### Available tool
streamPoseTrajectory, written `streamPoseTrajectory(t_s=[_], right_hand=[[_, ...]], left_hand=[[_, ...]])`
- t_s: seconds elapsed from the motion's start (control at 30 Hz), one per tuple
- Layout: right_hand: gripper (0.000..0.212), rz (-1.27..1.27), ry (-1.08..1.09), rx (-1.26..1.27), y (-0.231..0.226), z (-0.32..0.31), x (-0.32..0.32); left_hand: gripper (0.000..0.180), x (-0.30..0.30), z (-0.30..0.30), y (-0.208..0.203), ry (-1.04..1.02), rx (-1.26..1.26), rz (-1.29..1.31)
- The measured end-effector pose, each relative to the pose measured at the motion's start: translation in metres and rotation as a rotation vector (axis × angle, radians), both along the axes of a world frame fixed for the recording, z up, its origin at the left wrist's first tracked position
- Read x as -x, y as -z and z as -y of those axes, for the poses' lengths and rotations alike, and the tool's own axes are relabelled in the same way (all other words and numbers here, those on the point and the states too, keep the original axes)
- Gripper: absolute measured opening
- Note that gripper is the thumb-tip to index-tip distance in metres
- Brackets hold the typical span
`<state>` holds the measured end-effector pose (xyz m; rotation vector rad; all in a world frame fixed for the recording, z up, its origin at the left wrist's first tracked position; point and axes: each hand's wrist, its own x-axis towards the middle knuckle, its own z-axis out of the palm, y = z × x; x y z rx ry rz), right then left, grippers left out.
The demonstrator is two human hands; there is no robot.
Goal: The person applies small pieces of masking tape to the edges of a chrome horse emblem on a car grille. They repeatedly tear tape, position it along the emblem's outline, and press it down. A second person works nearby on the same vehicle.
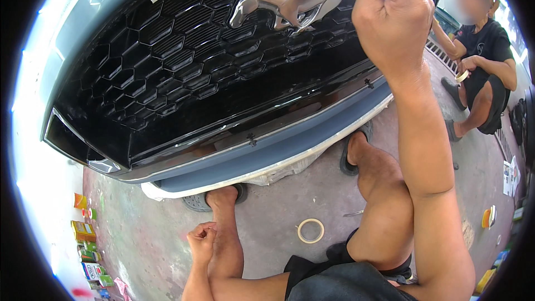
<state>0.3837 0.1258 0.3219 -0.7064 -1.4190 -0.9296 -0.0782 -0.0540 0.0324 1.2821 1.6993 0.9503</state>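
Observation:
My right hand (394,22) is raised at the top right, closed in a pinch in front of the car's black honeycomb grille (167,50). It is close to the tail of a silver running-horse emblem (295,1). Its fingertips run up to the top edge, so whatever they pinch is hidden. Low at the left, my left hand (202,238) hovers by my shin, fingers curled and thumb pressed to them; I cannot make out anything between them. Below the grille runs a blue-grey bumper lip (234,166), its lower edge lined with pale masking.
A roll of masking tape (310,231) lies on the concrete floor between my legs, near a thin blade-like tool (353,213). Cans and boxes (83,231) line the left wall. At the right a co-worker (484,56) squats, holding a tape roll (462,76).

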Motion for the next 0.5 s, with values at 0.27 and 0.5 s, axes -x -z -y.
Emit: streamPoseTrajectory(t_s=[0.27,0.5], right_hand=[[0.026,-0.055,0.159,0.023,-0.004,0.019,-0.021],[0.022,-0.252,-0.036,0.238,0.026,0.046,-0.016]], left_hand=[[0.014,0.010,0.000,0.006,-0.005,0.019,0.039],[0.029,0.033,0.005,0.030,0.083,-0.029,-0.323]])
